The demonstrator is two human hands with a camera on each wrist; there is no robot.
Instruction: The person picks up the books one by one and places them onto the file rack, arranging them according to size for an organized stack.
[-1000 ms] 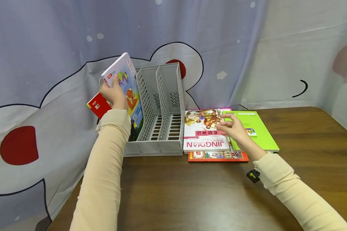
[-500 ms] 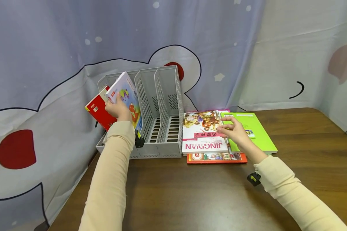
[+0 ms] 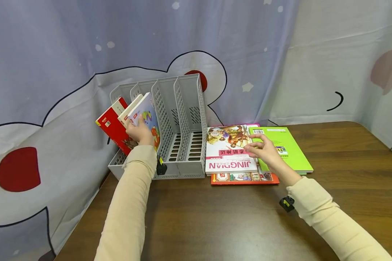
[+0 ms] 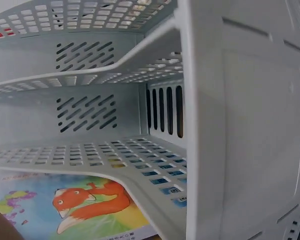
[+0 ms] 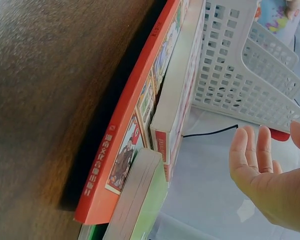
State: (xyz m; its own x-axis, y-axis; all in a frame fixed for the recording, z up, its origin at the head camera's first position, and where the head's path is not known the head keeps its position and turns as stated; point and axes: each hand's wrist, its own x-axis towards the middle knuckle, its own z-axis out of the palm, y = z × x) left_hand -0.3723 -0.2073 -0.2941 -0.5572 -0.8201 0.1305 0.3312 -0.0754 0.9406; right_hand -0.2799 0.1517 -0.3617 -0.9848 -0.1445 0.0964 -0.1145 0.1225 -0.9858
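Note:
My left hand grips a pale-blue picture book, thumb on its cover. The book stands tilted in the grey file rack, against a perforated divider. An orange fox on that cover shows in the left wrist view. Just left of it leans a cream-edged book; whether my fingers also hold it I cannot tell. Over the book pile my right hand hovers with loosely bent fingers and holds nothing. Below it lie a white JINGDIAN book and a green book.
A red book leans in the rack's leftmost compartment. Two right compartments show bare slotted floors. An orange-red book lies under the white one, right of the rack. The wooden table extends in front; a patterned curtain hangs behind.
My left hand has lowered the picture book into the rack, moving down and slightly right. The cream-edged book has come into plain view beside it. My right hand has hardly moved.

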